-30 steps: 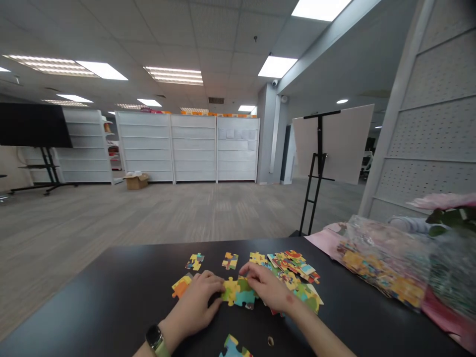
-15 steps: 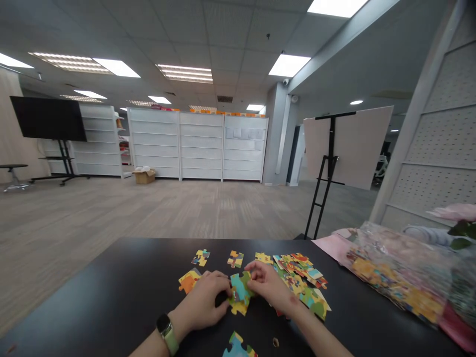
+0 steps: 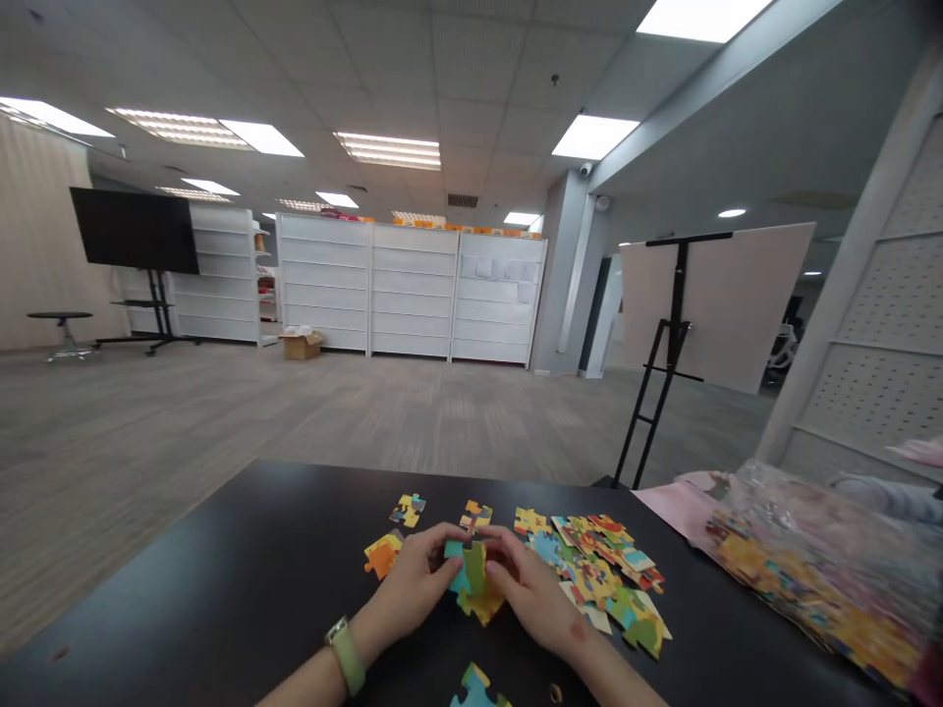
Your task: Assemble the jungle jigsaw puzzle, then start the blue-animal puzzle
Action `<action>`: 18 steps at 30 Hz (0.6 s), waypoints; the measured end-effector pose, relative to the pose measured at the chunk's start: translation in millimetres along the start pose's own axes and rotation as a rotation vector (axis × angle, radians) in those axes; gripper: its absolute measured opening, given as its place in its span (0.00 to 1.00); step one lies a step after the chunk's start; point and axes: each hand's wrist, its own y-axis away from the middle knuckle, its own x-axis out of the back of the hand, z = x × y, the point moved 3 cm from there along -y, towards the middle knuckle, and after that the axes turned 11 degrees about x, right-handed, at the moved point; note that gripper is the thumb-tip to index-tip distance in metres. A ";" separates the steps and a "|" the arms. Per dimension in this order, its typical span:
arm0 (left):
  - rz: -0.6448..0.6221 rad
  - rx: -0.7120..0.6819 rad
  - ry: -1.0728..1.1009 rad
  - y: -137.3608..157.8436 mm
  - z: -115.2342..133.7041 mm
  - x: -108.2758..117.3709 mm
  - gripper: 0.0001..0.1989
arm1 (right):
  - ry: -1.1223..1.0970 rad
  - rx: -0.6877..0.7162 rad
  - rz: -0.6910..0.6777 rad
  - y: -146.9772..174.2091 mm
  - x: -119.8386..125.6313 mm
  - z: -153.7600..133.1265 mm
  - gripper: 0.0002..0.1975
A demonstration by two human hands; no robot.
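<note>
Between both hands, jigsaw puzzle pieces (image 3: 475,571) in green, turquoise and yellow are tilted up off the dark table. My left hand (image 3: 414,587), with a green watch strap on its wrist, pinches their left side between thumb and fingers. My right hand (image 3: 528,589) grips the right side the same way, and the fingertips partly hide the pieces. Just left of my left hand lies an orange and yellow puzzle piece (image 3: 381,556). Beyond the hands are two small groups of pieces (image 3: 408,510) (image 3: 475,515). A turquoise piece (image 3: 473,689) is cut off by the bottom edge.
A loose heap of puzzle pieces (image 3: 596,560) spreads right of my right hand on the black table (image 3: 221,579). A clear plastic bag (image 3: 817,579) with colourful printing lies at the right edge on pink sheeting. Past the table stands an easel (image 3: 663,363).
The held pieces have been tipped up from nearly flat, and both hands have closed in around them. The view has swung slightly left.
</note>
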 end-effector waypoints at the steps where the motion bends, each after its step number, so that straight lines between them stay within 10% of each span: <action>1: 0.044 0.020 0.080 -4.2 -4.7 3.0 0.10 | 0.123 0.045 -0.051 2.0 1.6 -1.4 0.26; 7: 0.201 0.103 0.267 -19.3 -16.1 25.2 0.18 | 0.449 0.093 -0.288 11.9 7.6 0.3 0.33; 18: 0.039 0.210 0.315 -12.5 -12.7 14.1 0.21 | -0.080 0.008 0.142 -2.1 15.4 8.7 0.17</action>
